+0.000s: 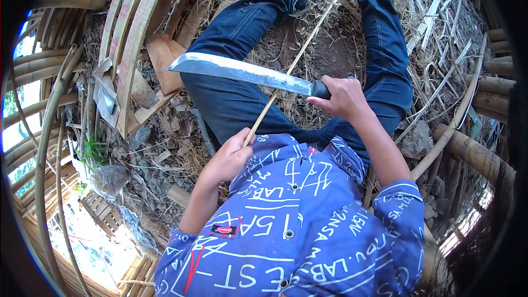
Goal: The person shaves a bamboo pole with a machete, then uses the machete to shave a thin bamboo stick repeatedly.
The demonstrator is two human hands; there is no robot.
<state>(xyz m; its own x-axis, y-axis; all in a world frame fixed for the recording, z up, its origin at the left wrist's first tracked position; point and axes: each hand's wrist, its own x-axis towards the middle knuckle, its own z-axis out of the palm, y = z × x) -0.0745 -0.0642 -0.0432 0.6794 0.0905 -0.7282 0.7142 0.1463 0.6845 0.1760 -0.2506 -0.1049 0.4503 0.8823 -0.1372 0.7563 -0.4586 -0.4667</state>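
My right hand [342, 97] is wrapped round the dark handle of a machete [242, 71]. Its broad blade points left across my thighs, the tip over one knee. Under the blade, near the handle, runs a long thin bamboo strip [309, 39], which the blade crosses in this view. In front of my belly, my left hand [234, 155] is closed on the near end of that strip. From there the strip slants up and away between my legs, past my shoes.
Wooden planks [133, 38] lean at the left beside a plastic scrap [104, 92]. Shavings [434, 16] and dry fibres litter the ground. A bamboo pole [476, 154] and a stone [416, 139] lie at the right. Bamboo slat walls [41, 69] curve around me.
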